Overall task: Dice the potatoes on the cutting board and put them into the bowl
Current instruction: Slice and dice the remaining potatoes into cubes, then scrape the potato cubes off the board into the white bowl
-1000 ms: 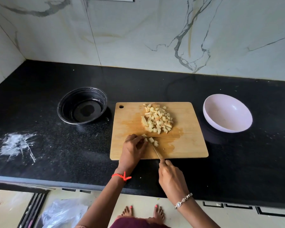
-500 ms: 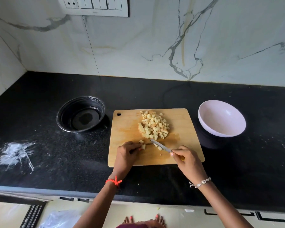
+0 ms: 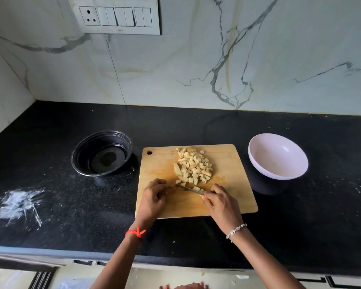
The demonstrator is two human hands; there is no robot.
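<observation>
A wooden cutting board (image 3: 227,201) lies on the black counter. A heap of diced potato (image 3: 193,166) sits on its far middle part, with a few loose dice near the knife. My right hand (image 3: 221,202) grips a small knife (image 3: 189,189) whose blade lies nearly flat, pointing left across the board. My left hand (image 3: 154,198) rests on the board at the blade's tip, fingers curled; whether it pinches a potato piece is hidden. A white bowl (image 3: 277,156), with nothing in it, stands right of the board.
A black round container (image 3: 101,156) stands left of the board. A white powdery smear (image 3: 21,205) marks the counter at the far left. A switch panel (image 3: 117,15) is on the marble wall behind. The counter's front edge runs just below my wrists.
My right hand swung from near the board's front edge up to the right, turning the knife sideways across the board. My left hand stayed put. The camera tilted upward.
</observation>
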